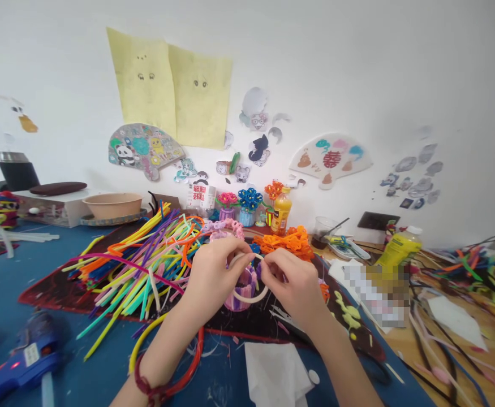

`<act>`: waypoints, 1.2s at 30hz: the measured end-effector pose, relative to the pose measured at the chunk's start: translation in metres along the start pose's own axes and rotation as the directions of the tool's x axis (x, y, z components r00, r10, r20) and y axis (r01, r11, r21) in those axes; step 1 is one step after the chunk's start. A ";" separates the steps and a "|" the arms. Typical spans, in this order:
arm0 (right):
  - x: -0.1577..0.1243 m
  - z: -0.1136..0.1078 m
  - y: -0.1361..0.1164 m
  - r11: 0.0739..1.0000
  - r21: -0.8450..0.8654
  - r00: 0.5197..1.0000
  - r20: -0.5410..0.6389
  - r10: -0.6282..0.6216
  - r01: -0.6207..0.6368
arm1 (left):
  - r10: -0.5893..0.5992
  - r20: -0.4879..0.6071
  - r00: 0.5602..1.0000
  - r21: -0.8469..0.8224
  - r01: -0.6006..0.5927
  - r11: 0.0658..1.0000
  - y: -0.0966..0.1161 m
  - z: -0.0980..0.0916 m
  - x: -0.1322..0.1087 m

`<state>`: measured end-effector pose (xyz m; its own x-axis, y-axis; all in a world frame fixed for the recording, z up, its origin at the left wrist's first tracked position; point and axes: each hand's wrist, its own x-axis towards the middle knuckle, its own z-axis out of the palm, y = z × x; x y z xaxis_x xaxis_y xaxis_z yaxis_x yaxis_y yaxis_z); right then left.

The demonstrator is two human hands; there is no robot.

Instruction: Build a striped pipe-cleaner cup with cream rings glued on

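Observation:
A cream-white pipe cleaner [250,299] is bent into a loop in front of me, its upper part pinched between both hands. My left hand [215,274] closes thumb and fingers on the loop's upper left. My right hand [293,282] grips it just to the right, the fingertips of the two hands nearly touching. Directly behind the loop stands a small pink and purple pot [235,306], partly hidden by it and my hands. Whether the pipe cleaner's ends are twisted together, I cannot tell.
Loose coloured pipe cleaners [141,271] heap on the dark mat at left. Orange pipe-cleaner pieces [287,242] lie behind my right hand. A blue glue gun [29,356] with a red light sits front left; white tissue [272,373] lies near the front. Bottles [281,212] stand behind.

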<state>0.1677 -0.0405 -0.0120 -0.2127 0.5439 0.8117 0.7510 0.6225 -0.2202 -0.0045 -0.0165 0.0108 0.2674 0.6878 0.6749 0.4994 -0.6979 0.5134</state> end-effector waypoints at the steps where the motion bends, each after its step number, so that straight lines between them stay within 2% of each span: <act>1: 0.000 0.000 0.000 1.000 -0.009 1.000 -0.005 -0.007 0.007 | 0.001 0.004 1.000 0.008 -0.001 1.000 0.000 0.000 0.000; 5: -0.001 0.001 0.002 0.997 -0.060 0.999 0.001 -0.041 0.041 | 0.038 0.008 0.999 0.093 -0.038 0.995 -0.003 0.003 -0.001; 8: 0.000 0.001 0.002 0.990 -0.118 0.997 0.003 -0.078 0.078 | 0.138 -0.020 0.990 0.204 -0.131 0.970 -0.006 0.004 -0.003; 11: 0.001 0.001 0.001 0.979 -0.165 0.992 -0.015 -0.122 0.118 | 0.264 -0.054 0.963 0.314 -0.235 0.920 -0.006 0.005 -0.004; 14: 0.002 0.001 0.000 0.977 -0.178 0.991 -0.038 -0.125 0.116 | 0.331 -0.090 0.939 0.376 -0.276 0.885 -0.006 0.005 -0.004; 22: 0.000 0.001 0.003 0.997 -0.064 0.997 -0.061 -0.037 0.033 | 0.342 -0.105 0.934 0.374 -0.281 0.884 -0.008 0.006 -0.005; 24: 0.000 0.001 0.001 0.999 0.003 0.997 -0.072 0.038 -0.037 | 0.325 -0.114 0.939 0.364 -0.265 0.893 -0.007 0.006 -0.004; 26: 0.002 0.000 -0.001 0.985 0.079 0.983 -0.089 0.163 -0.156 | 0.299 -0.142 0.943 0.355 -0.234 0.905 -0.005 0.006 -0.004; 29: 0.007 -0.004 -0.003 0.888 0.246 0.910 -0.053 0.412 -0.388 | 0.231 -0.218 0.948 0.297 -0.161 0.941 0.000 0.005 -0.004; 31: 0.010 -0.006 -0.001 0.757 0.400 0.840 0.065 0.539 -0.517 | 0.170 -0.282 0.944 0.238 -0.103 0.966 0.003 0.004 -0.003; 33: 0.012 -0.008 0.001 0.590 0.535 0.777 0.233 0.585 -0.605 | 0.122 -0.349 0.929 0.202 -0.053 0.978 0.005 0.003 -0.003; 36: 0.012 -0.011 0.002 0.353 0.646 0.715 0.465 0.522 -0.677 | 0.084 -0.433 0.898 0.206 0.007 0.979 0.004 0.001 -0.003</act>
<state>0.1738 -0.0390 0.0033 -0.0505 0.9756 0.2139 0.0053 0.2144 -0.9767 -0.0019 -0.0211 0.0105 -0.0744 0.4720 0.8785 0.6602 -0.6369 0.3981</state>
